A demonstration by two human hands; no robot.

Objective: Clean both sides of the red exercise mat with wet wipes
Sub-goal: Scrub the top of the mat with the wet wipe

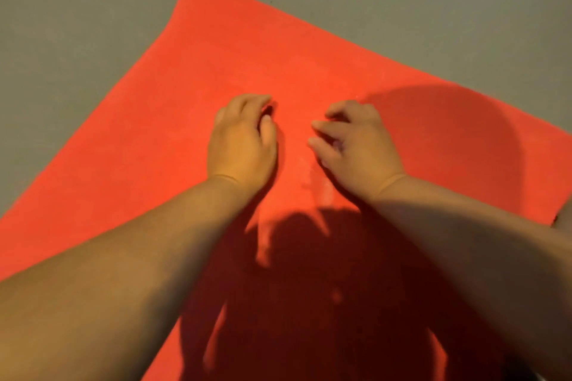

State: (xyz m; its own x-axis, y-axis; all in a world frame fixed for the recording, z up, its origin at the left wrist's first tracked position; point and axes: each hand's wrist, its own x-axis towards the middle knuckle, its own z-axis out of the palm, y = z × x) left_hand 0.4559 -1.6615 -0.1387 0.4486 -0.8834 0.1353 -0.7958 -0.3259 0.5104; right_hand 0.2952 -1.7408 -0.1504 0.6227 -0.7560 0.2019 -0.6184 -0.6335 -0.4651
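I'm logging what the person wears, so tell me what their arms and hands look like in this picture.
The left hand and right hand wear no gloves, and the arms behind them are bare, with no sleeves in view. No watch, bracelet or ring shows, though the picture is a little blurred.

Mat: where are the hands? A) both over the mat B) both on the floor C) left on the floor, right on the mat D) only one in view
A: the left hand and right hand are both over the mat, side by side and apart.
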